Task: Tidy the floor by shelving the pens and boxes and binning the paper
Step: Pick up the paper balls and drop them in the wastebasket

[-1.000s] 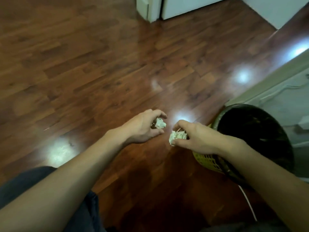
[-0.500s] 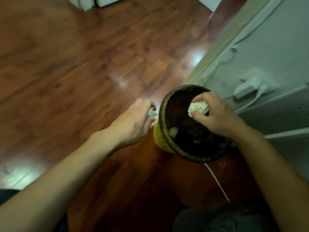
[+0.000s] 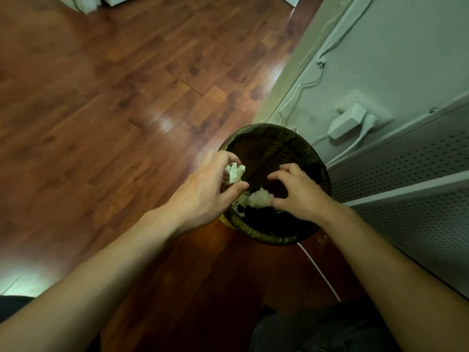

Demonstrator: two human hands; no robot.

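- Left hand (image 3: 203, 191) over the left rim of the round yellow wastebasket lined with a dark plastic bag (image 3: 314, 158). Fingers and thumb curled round a small crumpled white paper ball (image 3: 234, 172), which sits above the rim, just inside the opening.
- Right hand (image 3: 297, 193) over the middle of the bin mouth, fingers spread and loosely bent, gripping nothing.
- Second crumpled white paper wad (image 3: 259, 198), blurred, just left of the right hand's thumb, inside the bin opening. Cannot tell whether it touches the thumb; it is not gripped.
- More pale scraps of paper (image 3: 242, 200) lower in the bin, next to the blurred wad.
- Bin stands on the reddish-brown wood plank floor (image 3: 127, 110), near the pale grey wall (image 3: 406, 47).
- White power adapter block (image 3: 346, 121) on the wall beyond the bin, thin white cables (image 3: 308, 82) running up the wall from near it.
- Grey perforated metal panel (image 3: 406, 199) to the right of the bin.
- Thin white cord (image 3: 319, 273) lies on the floor, from the bin's near edge toward the camera.
- Dark trouser fabric (image 3: 317, 329) at bottom of view.
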